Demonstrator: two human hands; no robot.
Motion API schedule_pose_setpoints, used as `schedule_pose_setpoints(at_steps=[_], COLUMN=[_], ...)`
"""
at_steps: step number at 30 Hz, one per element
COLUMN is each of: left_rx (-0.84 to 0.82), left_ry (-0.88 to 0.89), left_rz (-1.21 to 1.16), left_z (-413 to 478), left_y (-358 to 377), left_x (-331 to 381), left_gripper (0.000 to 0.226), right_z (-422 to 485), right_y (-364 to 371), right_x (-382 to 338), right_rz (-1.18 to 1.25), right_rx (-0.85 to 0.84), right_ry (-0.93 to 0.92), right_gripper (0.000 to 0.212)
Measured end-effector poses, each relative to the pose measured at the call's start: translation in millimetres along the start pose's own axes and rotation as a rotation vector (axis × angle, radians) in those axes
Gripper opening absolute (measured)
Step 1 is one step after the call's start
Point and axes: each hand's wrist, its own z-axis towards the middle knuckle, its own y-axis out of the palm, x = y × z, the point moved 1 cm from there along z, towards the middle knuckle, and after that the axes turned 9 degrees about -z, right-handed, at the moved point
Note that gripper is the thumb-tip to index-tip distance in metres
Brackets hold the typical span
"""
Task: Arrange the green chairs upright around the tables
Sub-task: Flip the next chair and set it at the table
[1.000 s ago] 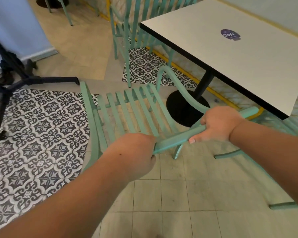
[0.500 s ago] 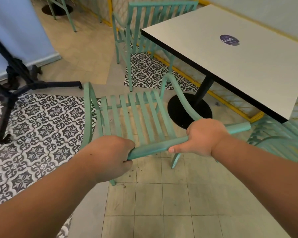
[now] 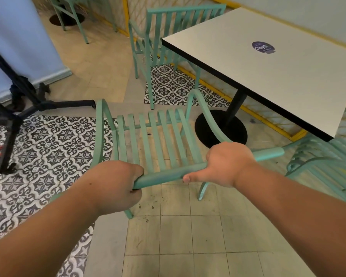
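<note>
**Green chair being gripped by both hands beside the counter**

Green chairs are showing four in number. One green chair (image 3: 158, 140) is standing upright in the middle of the view, seen from behind and above, its slatted seat facing away from the person and its right armrest reaching toward the black pedestal of the counter (image 3: 288, 80). Two hands are holding its top rail (image 3: 168, 175): the left hand (image 3: 116, 186) is wrapping the rail's left end, and the right hand (image 3: 226, 164) is clamping it further right, fingers (image 3: 213, 156) curling over the top and thumb lying beneath. Both are closing fully round the rail. Its two back legs are coming down to the pale tiled floor (image 3: 188, 236) (whether they are actually touching, I cannot tell).

A second chair (image 3: 180, 21) is standing upright at the counter's far side. A third chair (image 3: 72, 15) is showing only partly at the top left. A fourth chair (image 3: 324, 162) is lying low by the counter's near corner, blurred. One round sticker (image 3: 263, 47) is sitting on the counter, and one black stand (image 3: 18, 108) is spreading its legs on the patterned tiles at the left.
</note>
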Motion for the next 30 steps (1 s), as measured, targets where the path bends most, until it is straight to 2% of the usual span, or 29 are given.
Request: schedule_pose_setpoints(at_steps=[3, 5, 8, 10, 14, 21, 23, 27, 30], left_rx=[-0.016, -0.035, -0.075, -0.121, -0.146, -0.074, -0.064, -0.022, 0.0], left_ry=[-0.141, -0.192, -0.089, -0.057, -0.061, -0.053, -0.05, -0.043, -0.053], left_rz=[0.005, -0.093, -0.2, -0.157, -0.106, -0.078, -0.075, -0.06, -0.065], left_z=[1.9, 11.8, 42.8, 59.6, 71.0, 66.3, 65.6, 66.2, 68.6], left_y=[-2.3, -0.8, 5.4, 4.5, 5.1, 6.1, 6.5, 9.9, 10.9], left_x=[16.2, 40.2, 84.8, 100.7, 100.1, 100.3, 97.8, 95.6, 94.8], left_gripper=[0.033, 0.038, 0.024, 0.011, 0.003, 0.005, 0.006, 0.007, 0.008], right_z=[-0.7, 0.3, 2.8, 4.4, 7.6, 4.2, 10.5, 19.4, 27.0], right_y=[0.2, 0.7, 2.2, 2.6, 3.5, 6.7, 3.9, 3.2, 9.2], right_x=[1.1, 2.6, 5.2, 6.3, 15.5, 33.6, 50.8, 111.4, 128.3], right_rz=[0.007, 0.006, 0.018, 0.044, 0.117, 0.339, 0.39, 0.288, 0.299], right_rx=[-0.014, -0.009, 0.021, 0.029, 0.016, 0.085, -0.002, -0.157, -0.232], right_ry=[0.003, -0.003, -0.013, -0.023, -0.082, -0.194, -0.22, -0.072, -0.019], right_gripper=[0.109, 0.109, 0.102, 0.092, 0.084, 0.056, 0.061, 0.087, 0.093])
